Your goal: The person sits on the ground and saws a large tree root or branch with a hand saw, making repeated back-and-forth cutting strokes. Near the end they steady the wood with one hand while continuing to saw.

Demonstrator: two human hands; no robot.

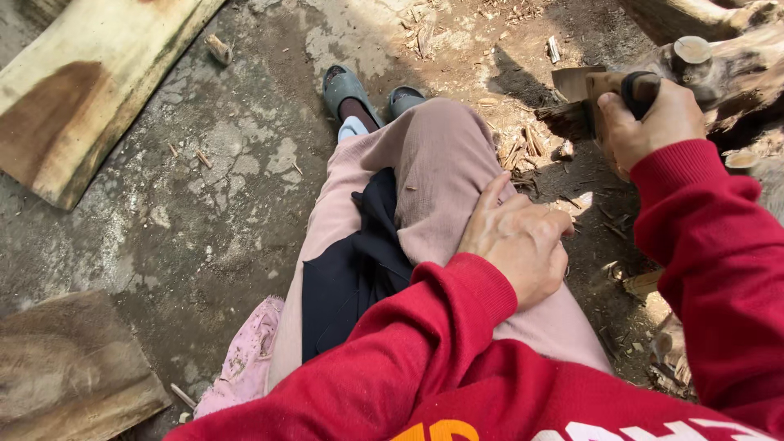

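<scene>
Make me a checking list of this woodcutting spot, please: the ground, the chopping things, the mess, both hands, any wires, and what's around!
Surface: cracked, dusty concrete ground.
Job's things: a chopping tool with a dark handle and flat blade, set against a rough log.
Clutter: wood chips scattered by the log; small sticks on the ground.
Grippers: right hand closed around the tool's handle; left hand resting on the knee, holding nothing.
Cables: nothing seen.
Surroundings: a pale wooden plank top left, another board bottom left, a pink cloth beside the leg, grey sandals on the feet.
</scene>
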